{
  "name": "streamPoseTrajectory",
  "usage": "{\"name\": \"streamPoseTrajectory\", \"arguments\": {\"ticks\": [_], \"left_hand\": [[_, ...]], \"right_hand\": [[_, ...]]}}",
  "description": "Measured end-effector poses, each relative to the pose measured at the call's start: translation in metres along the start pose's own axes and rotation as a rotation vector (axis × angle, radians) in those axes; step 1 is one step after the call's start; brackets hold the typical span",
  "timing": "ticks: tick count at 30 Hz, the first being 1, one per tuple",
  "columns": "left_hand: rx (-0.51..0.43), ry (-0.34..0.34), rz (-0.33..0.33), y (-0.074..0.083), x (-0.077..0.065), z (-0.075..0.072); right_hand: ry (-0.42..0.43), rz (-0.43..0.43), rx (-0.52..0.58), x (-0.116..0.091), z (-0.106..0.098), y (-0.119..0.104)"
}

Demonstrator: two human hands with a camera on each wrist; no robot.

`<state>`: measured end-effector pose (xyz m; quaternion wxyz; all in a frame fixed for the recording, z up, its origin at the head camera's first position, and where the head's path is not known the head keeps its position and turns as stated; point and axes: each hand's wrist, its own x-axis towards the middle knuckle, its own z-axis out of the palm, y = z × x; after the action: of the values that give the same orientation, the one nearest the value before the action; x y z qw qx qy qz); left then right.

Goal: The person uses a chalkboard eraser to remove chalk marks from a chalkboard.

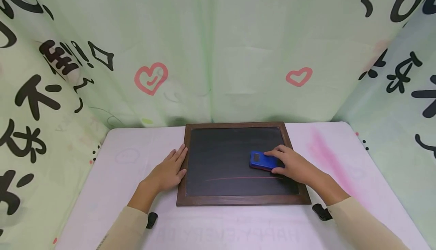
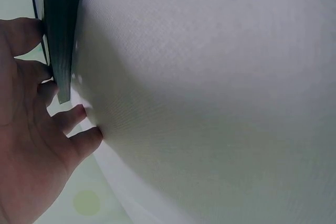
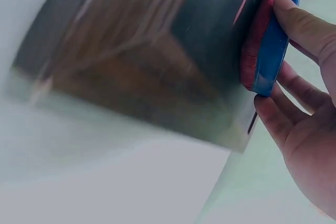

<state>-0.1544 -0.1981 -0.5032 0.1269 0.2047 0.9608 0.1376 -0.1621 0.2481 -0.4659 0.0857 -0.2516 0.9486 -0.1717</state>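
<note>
While the left hand [image 1: 169, 171] is touching the board [image 1: 221, 155] with straight fingers, probably keeping it still, the right hand [image 1: 295, 163] is pinching the eraser [image 1: 263, 160] near a pink line [image 1: 243, 177].

A smooth, matt chalkboard [image 1: 221, 151] sits in a frame [image 1: 238, 200] of grained wood, while the eraser [image 1: 263, 160] pairs a smooth, faintly glossy shell [image 3: 272, 51] (plastic, from where I stand) with a rough pad [image 3: 253, 56] that looks like felt. The tabletop [image 1: 143, 144] has a fine, matt weave; the curtain [image 1: 245, 34] is soft, lightly creased cloth, matt throughout.
</note>
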Motion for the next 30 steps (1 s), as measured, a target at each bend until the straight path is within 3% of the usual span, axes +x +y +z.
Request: {"name": "streamPoseTrajectory", "arguments": {"ticks": [11, 30], "left_hand": [[-0.006, -0.002, -0.011, 0.001, 0.0, -0.001], [0.015, 0.009, -0.002, 0.0, 0.002, 0.002]], "right_hand": [[0.04, 0.026, -0.011, -0.014, -0.004, 0.012], [0.045, 0.032, 0.011, -0.029, 0.006, 0.009]]}}
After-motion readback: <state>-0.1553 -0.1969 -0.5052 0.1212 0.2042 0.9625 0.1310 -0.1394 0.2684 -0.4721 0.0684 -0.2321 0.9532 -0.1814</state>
